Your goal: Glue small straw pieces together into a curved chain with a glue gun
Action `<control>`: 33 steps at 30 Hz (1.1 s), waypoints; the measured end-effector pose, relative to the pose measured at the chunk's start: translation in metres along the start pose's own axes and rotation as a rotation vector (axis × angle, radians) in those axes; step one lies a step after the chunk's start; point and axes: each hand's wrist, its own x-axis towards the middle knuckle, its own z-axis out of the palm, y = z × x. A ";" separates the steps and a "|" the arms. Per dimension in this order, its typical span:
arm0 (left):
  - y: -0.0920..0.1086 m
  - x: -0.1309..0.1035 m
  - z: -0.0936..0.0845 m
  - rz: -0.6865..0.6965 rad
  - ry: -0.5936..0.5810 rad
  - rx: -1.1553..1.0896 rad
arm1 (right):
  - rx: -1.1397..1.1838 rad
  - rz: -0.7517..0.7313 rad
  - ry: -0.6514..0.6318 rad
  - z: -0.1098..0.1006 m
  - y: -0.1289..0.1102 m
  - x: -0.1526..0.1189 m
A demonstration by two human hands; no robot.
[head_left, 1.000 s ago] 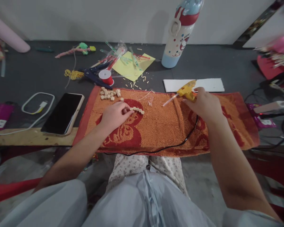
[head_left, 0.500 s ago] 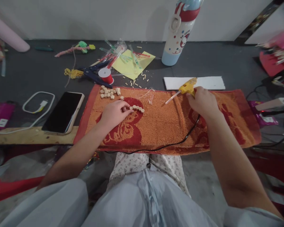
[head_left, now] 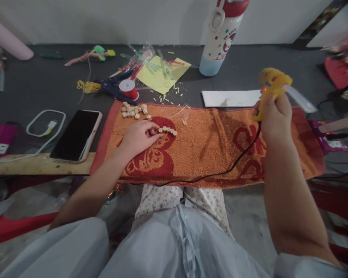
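Observation:
My right hand (head_left: 275, 112) is wrapped round a yellow glue gun (head_left: 274, 83), lifted above the right part of the orange towel (head_left: 197, 143). A clear glue stick (head_left: 300, 99) sticks out of its back, and a small red light glows on its body. My left hand (head_left: 142, 137) rests on the towel, thumb and fingers pinching the left end of a short curved row of small pale wooden pieces (head_left: 168, 130). Behind that hand lies a pile of similar wooden pieces (head_left: 132, 111).
A white strip (head_left: 232, 99) lies behind the towel, with a bottle (head_left: 220, 42) upright beyond it. Dark-handled pliers (head_left: 113, 87), a red thread spool (head_left: 129, 89) and yellow paper (head_left: 159, 79) are at back left. A phone (head_left: 77, 135) lies left; the gun's black cord (head_left: 197, 179) crosses the towel.
My right hand has raised the glue gun off the white strip and moved it right, turning it so the glue stick points right. My left hand stays at the wooden row.

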 end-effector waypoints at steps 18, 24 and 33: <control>0.003 -0.004 0.004 0.049 0.029 0.027 | 0.915 0.071 -0.532 0.055 -0.086 -0.019; 0.003 -0.006 0.005 0.063 0.053 0.036 | 0.901 0.080 -0.673 0.094 -0.091 -0.026; -0.001 -0.008 0.006 0.072 0.068 0.045 | 0.706 -0.011 -0.626 0.120 -0.085 -0.051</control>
